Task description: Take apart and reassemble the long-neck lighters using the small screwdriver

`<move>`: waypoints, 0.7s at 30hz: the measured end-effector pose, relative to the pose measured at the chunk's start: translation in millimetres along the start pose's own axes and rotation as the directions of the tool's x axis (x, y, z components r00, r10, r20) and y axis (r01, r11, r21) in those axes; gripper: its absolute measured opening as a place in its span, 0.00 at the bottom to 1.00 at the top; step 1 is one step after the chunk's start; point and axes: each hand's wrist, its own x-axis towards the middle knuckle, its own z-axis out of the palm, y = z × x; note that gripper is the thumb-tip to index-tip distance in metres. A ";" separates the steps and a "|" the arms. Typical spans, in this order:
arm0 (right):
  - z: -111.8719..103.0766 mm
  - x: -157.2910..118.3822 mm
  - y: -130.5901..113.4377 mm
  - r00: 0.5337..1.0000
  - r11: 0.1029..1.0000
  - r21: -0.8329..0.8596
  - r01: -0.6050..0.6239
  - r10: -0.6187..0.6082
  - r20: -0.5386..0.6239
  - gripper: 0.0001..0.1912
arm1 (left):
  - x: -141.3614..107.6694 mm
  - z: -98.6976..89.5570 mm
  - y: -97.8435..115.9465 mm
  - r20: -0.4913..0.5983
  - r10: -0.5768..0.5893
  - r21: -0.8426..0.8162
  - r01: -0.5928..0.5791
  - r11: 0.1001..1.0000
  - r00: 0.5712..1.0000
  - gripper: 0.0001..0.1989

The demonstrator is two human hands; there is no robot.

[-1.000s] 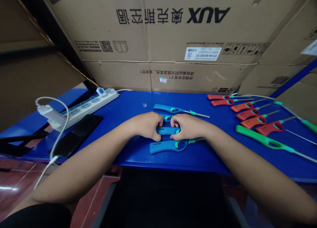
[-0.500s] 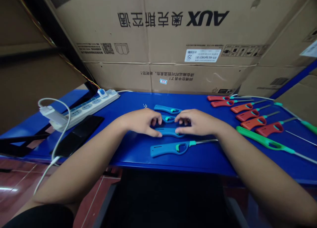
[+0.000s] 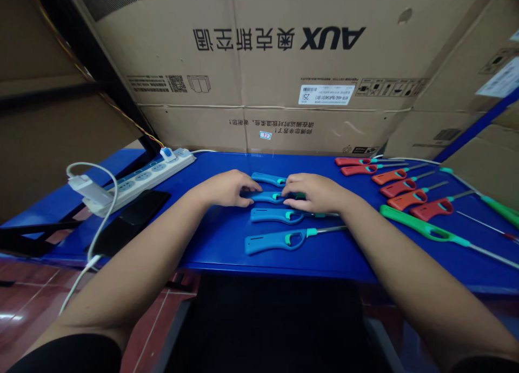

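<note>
Blue lighters lie one below another on the blue table (image 3: 219, 248). My left hand (image 3: 233, 189) has its thumb and fingers around the handle end of the second blue lighter (image 3: 265, 197) from the back. At that lighter's trigger end, my right hand (image 3: 312, 193) pinches it between thumb and fingers. The rearmost blue lighter (image 3: 267, 178) lies just behind both hands. Nearer to me are a third blue lighter (image 3: 275, 215), its rod partly under my right wrist, and a front blue lighter (image 3: 275, 241) with its metal rod pointing right.
Several red and orange lighters (image 3: 397, 187) lie at the right, with a long green lighter (image 3: 425, 223) before them. At the left are a white power strip (image 3: 141, 181), a black phone-like object (image 3: 130, 221) and a white cable. A cardboard box (image 3: 267, 59) stands behind.
Both hands have moved back from the third blue lighter to the second one and closed on its two ends. The view has shifted slightly.
</note>
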 end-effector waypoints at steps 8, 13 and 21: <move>-22.0 -22.0 -8.5 0.961 0.980 0.163 -0.114 0.067 0.270 0.21 | -5.2 -6.9 24.3 0.094 0.161 -0.204 -0.139 0.969 0.982 0.23; -15.6 -14.5 -15.1 0.950 0.993 0.053 -0.109 0.089 0.298 0.15 | -3.5 -2.4 29.4 0.161 0.124 -0.155 -0.099 0.983 0.979 0.22; -15.5 -17.1 -13.4 0.973 0.990 0.133 -0.053 0.021 0.230 0.14 | -6.1 -6.0 26.1 0.130 0.134 -0.171 -0.111 0.979 0.982 0.13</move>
